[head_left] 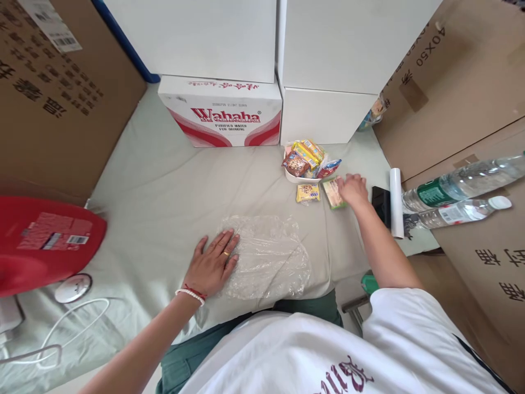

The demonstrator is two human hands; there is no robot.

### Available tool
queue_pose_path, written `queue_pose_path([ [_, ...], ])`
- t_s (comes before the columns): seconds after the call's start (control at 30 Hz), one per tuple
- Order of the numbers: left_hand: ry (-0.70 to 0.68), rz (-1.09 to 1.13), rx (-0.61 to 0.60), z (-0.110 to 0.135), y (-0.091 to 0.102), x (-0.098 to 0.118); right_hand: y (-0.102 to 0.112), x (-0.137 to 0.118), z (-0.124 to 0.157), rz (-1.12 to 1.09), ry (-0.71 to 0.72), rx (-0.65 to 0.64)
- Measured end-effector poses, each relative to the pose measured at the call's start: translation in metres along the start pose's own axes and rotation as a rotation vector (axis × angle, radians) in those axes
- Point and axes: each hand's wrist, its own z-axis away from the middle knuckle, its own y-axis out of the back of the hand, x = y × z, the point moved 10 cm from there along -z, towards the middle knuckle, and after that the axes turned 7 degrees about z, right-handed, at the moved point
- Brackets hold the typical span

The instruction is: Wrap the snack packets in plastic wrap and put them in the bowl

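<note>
Clear plastic first: a crinkled bag [270, 257] spread out flat on the cloth-covered desk [164, 175], near edge, right in front of the wearer. Head view is all I'm working from.

Left hand [212, 264] lies on the bag's left edge, palm down, fingers extended and a little apart. That grip is wide and flat, pressing rather than clasping anything. Gold ring [226, 253] on a finger, white beads [190, 294] and a red string at the wrist.

Right hand [353, 189] is stretched forward to the green pack [333, 194], fingers bent at its right side. From here I can't tell how far that grip has closed or whether it has hold of the pack. The green pack is on the desk, just right of the yellow pack [308, 192]. Both sit just in front of a white tray [301, 179] heaped with wrapped snacks [308, 154].

Behind the tray I get white boxes [324, 115], with the Wahaha box [229, 117] beside them on the left. Right of the right forearm: black slab [381, 205], white roll [396, 202], big bottle [465, 182], small bottle [463, 213]. Far left: red object [45, 241], white disc [74, 288], white cable [80, 330]. Cardboard stands at both sides.
</note>
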Motion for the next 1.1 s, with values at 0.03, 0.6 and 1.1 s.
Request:
queue_pose_path([
  [0.03,0.000,-0.002,-0.006,0.000,-0.001,0.000,0.019,-0.003,-0.006,0.026,0.034,0.085],
  [0.6,0.018,0.040,-0.006,0.000,-0.001,-0.002,0.055,-0.013,0.035,-0.555,0.169,0.045],
  [1.1,0.031,0.017,-0.022,-0.001,-0.003,-0.002,0.032,-0.058,0.060,0.305,-0.059,-0.198],
])
